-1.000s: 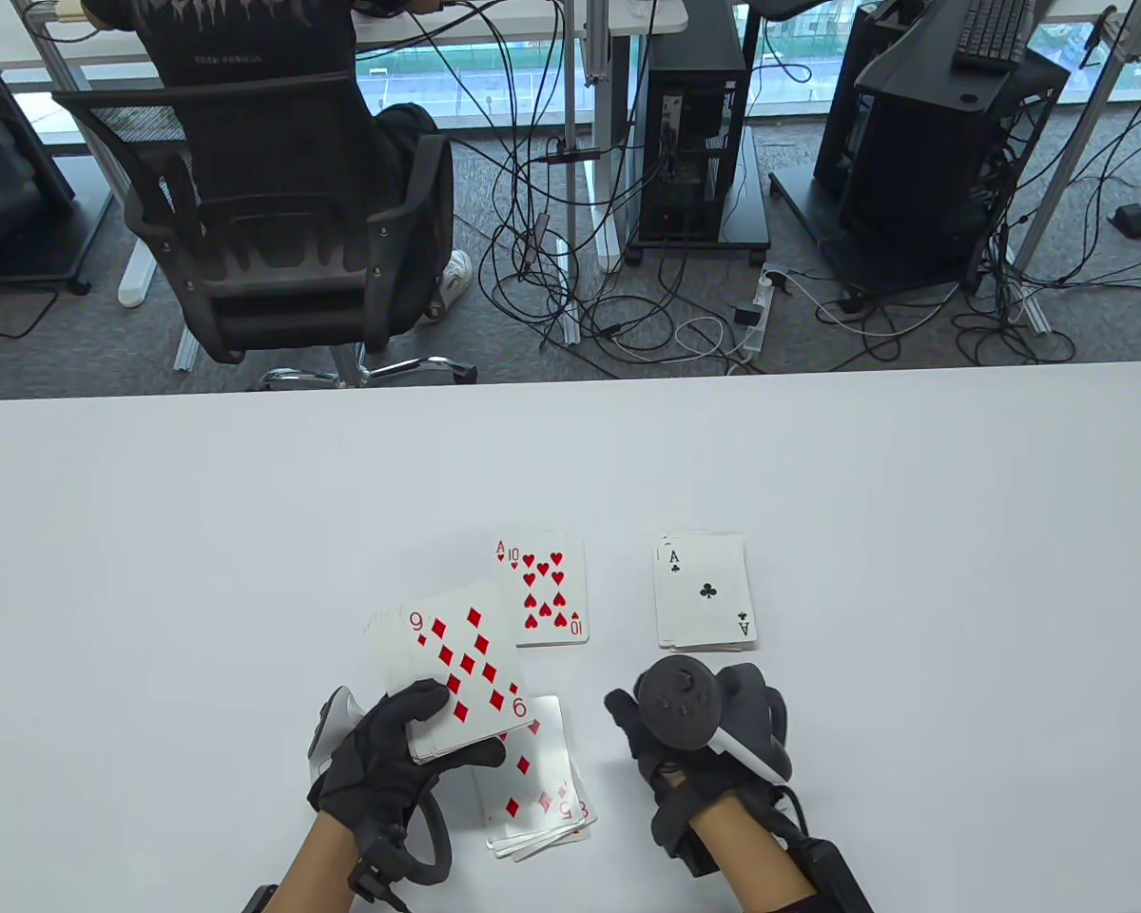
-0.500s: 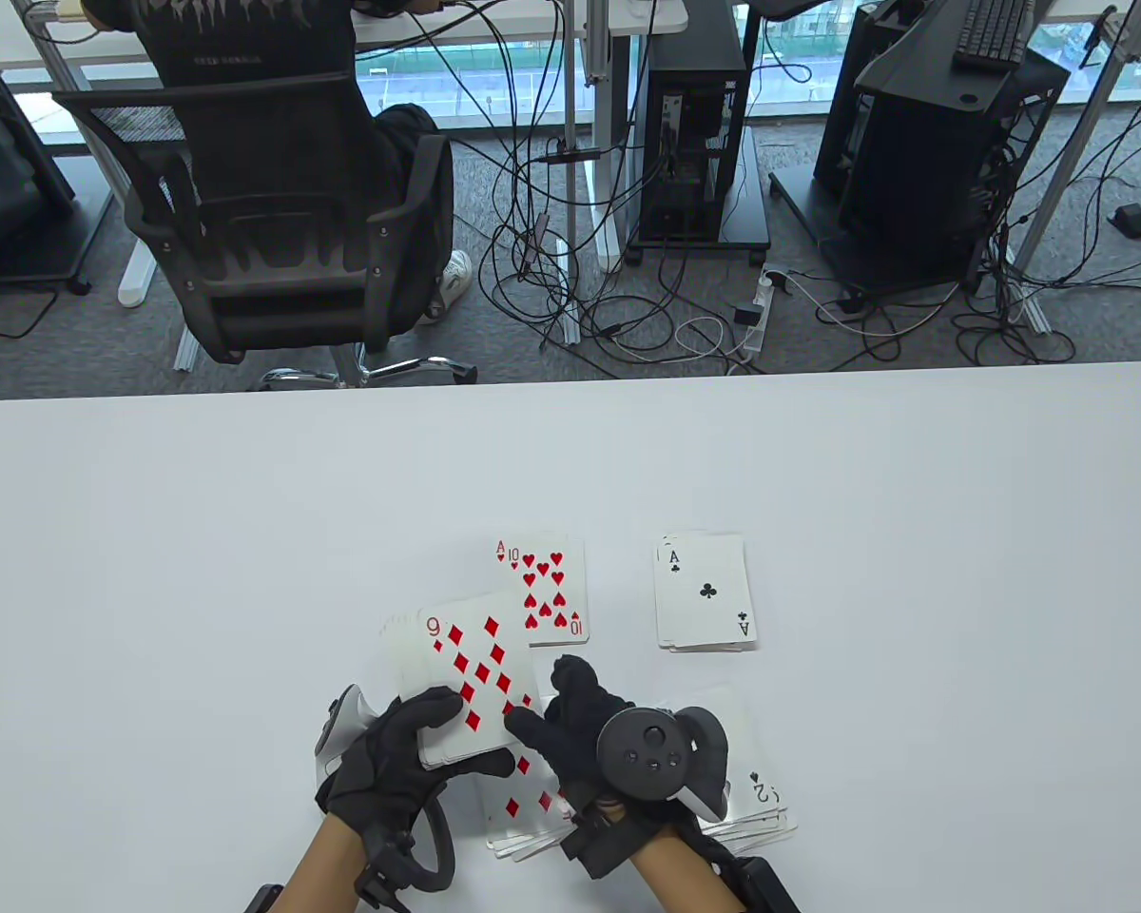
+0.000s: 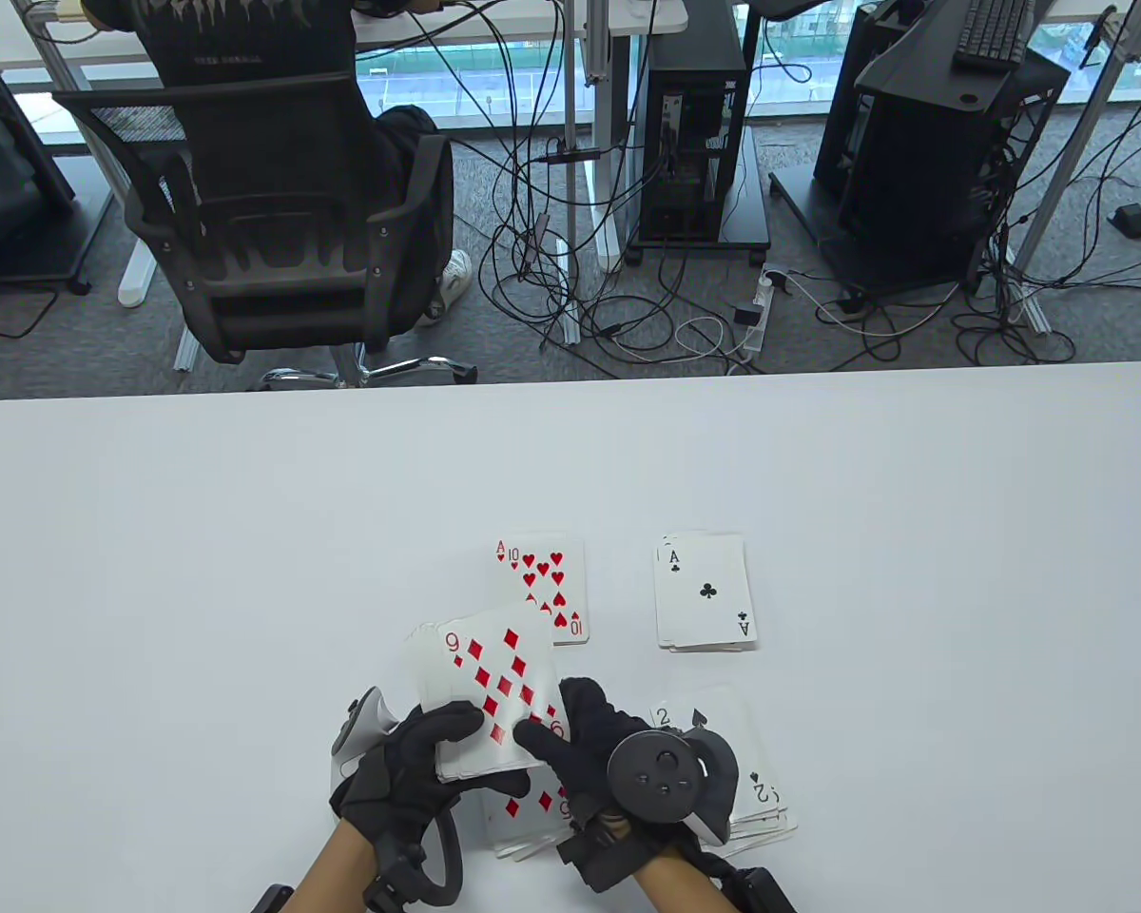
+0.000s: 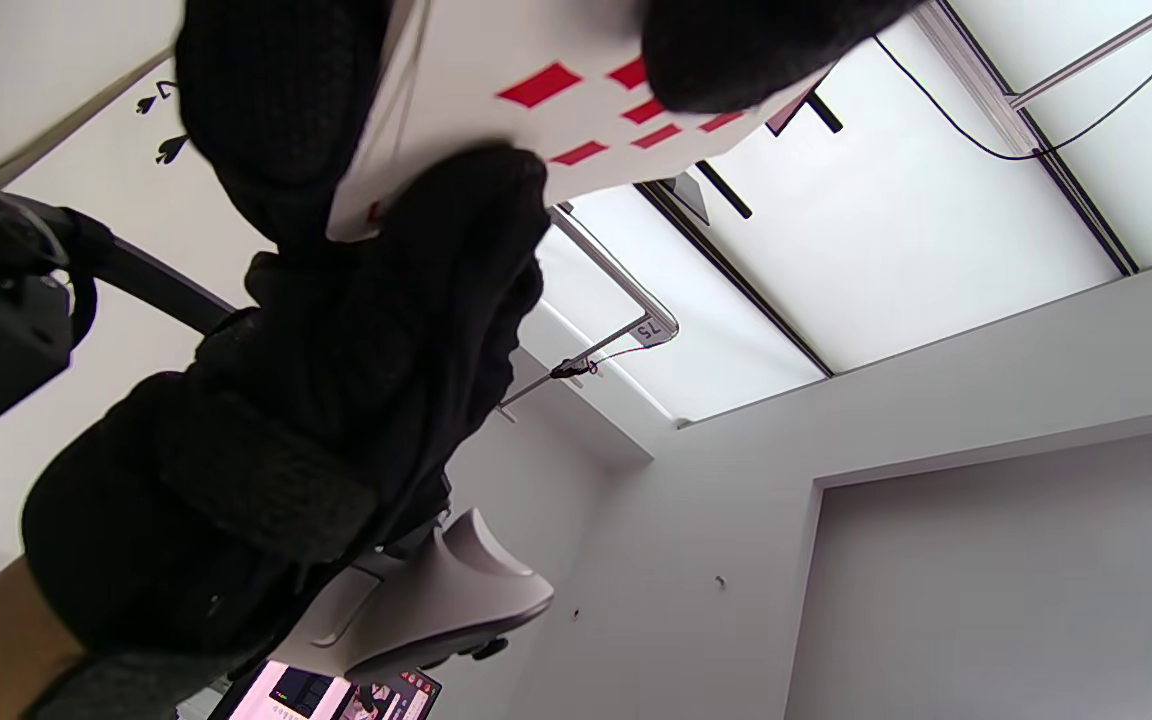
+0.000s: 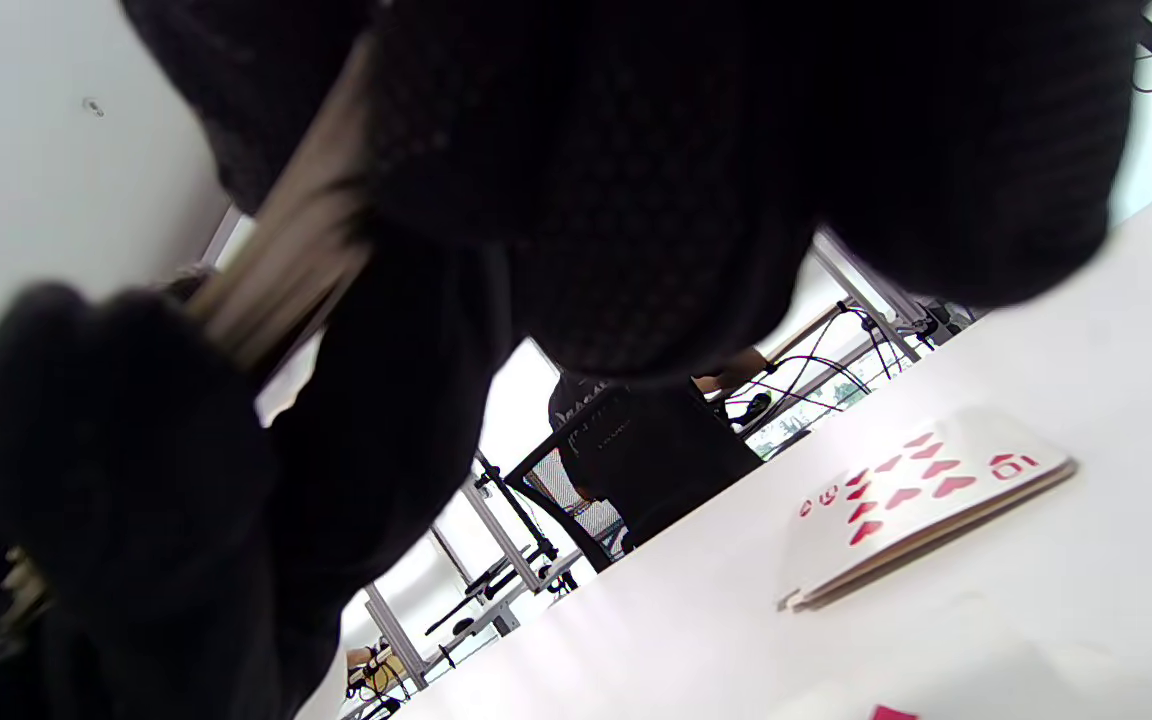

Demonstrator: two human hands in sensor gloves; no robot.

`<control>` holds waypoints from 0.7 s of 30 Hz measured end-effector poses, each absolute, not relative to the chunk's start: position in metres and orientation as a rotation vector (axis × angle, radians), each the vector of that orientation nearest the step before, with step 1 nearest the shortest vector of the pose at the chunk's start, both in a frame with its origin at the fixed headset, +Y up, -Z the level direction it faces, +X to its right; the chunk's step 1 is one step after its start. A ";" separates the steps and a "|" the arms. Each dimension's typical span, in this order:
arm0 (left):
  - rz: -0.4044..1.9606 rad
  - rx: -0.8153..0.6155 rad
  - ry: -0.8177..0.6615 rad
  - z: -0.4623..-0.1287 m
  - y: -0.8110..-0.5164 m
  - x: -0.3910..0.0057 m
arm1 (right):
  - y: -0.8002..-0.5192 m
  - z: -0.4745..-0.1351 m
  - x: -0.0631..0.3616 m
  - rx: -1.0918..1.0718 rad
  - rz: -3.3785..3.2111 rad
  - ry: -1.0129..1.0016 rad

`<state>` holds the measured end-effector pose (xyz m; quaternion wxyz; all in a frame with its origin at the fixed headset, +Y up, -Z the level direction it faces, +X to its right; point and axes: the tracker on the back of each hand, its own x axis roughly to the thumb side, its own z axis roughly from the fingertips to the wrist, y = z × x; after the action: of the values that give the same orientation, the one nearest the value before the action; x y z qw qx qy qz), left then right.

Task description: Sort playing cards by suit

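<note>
1. A fanned packet of white playing cards (image 3: 480, 694), face up with the nine of diamonds on top, is held above the white bench (image 3: 200, 571) by the black-gloved left hand (image 3: 409, 775); its thumb and fingers are curled round the packet's near end.
2. The black-gloved right hand (image 3: 594, 751) is set against the packet's right edge. Its thumb lies on the nine's near corner and its fingers are tucked at the side; a pinch on the top card is judged likely, but how far it has closed cannot be told for certain, the right wrist view being blurred.
3. Four face-up piles are laid out on the bench: a hearts pile (image 3: 544, 588) topped by the ten, with an ace showing beneath; a clubs pile (image 3: 705, 592) topped by the ace; a spades pile (image 3: 746, 761) topped by the two, partly hidden by the right hand's tracker; a diamonds pile (image 3: 523, 818) lying under both hands.
4. Progress is judged as under way: all four suits are started and each pile has several cards.
5. A sizeable packet is left in hand. The nine of diamonds is judged next for the diamonds pile directly below.
</note>
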<state>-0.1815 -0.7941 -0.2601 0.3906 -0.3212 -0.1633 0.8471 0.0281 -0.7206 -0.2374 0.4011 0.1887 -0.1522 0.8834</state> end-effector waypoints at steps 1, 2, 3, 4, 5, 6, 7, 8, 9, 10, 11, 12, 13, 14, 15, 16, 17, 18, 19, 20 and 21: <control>2.153 -0.819 -0.419 -0.260 -0.794 -0.181 | -0.721 -0.237 0.030 0.478 2.231 -0.398; 2.153 -0.820 -0.422 -0.260 -0.794 -0.181 | -0.721 -0.237 0.030 0.476 2.224 -0.400; 2.154 -0.822 -0.426 -0.260 -0.794 -0.180 | -0.722 -0.237 0.031 0.466 2.204 -0.400; 2.156 -0.824 -0.429 -0.260 -0.794 -0.180 | -0.722 -0.238 0.032 0.455 2.182 -0.399; 2.157 -0.825 -0.432 -0.260 -0.794 -0.180 | -0.723 -0.238 0.033 0.445 2.163 -0.394; 2.158 -0.826 -0.437 -0.260 -0.793 -0.180 | -0.724 -0.239 0.034 0.427 2.138 -0.388; 2.159 -0.826 -0.440 -0.260 -0.794 -0.180 | -0.724 -0.240 0.036 0.414 2.127 -0.388; 2.160 -0.825 -0.441 -0.260 -0.794 -0.180 | -0.724 -0.240 0.037 0.409 2.124 -0.387; 2.160 -0.824 -0.442 -0.260 -0.794 -0.180 | -0.725 -0.241 0.038 0.406 2.121 -0.386; 2.162 -0.823 -0.443 -0.261 -0.794 -0.179 | -0.725 -0.241 0.039 0.398 2.116 -0.389; 2.165 -0.822 -0.443 -0.261 -0.794 -0.179 | -0.726 -0.242 0.041 0.387 2.108 -0.390; 2.166 -0.820 -0.442 -0.261 -0.794 -0.179 | -0.726 -0.242 0.042 0.377 2.099 -0.394; 2.168 -0.818 -0.442 -0.261 -0.793 -0.180 | -0.726 -0.243 0.044 0.362 2.091 -0.402; 2.177 -0.810 -0.439 -0.261 -0.793 -0.181 | -0.727 -0.244 0.048 0.331 2.082 -0.418; 2.188 -0.801 -0.437 -0.262 -0.793 -0.182 | -0.727 -0.246 0.053 0.306 2.071 -0.426; 2.195 -0.791 -0.434 -0.263 -0.792 -0.183 | -0.727 -0.247 0.060 0.271 2.059 -0.431; 2.201 -0.778 -0.430 -0.263 -0.792 -0.185 | -0.727 -0.248 0.065 0.237 2.046 -0.434; 2.205 -0.769 -0.427 -0.264 -0.792 -0.187 | -0.728 -0.250 0.070 0.211 2.036 -0.435; 2.209 -0.758 -0.422 -0.265 -0.792 -0.188 | -0.728 -0.251 0.074 0.185 2.023 -0.432; 2.217 -0.744 -0.413 -0.265 -0.792 -0.191 | -0.730 -0.253 0.079 0.148 2.004 -0.418; 2.227 -0.731 -0.404 -0.266 -0.792 -0.193 | -0.733 -0.254 0.084 0.107 1.977 -0.399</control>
<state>-0.1931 -0.7921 -0.2663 0.3726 -0.2853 -0.1575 0.8689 0.0844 -0.7326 -0.2540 0.5319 0.0450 -0.1674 0.8289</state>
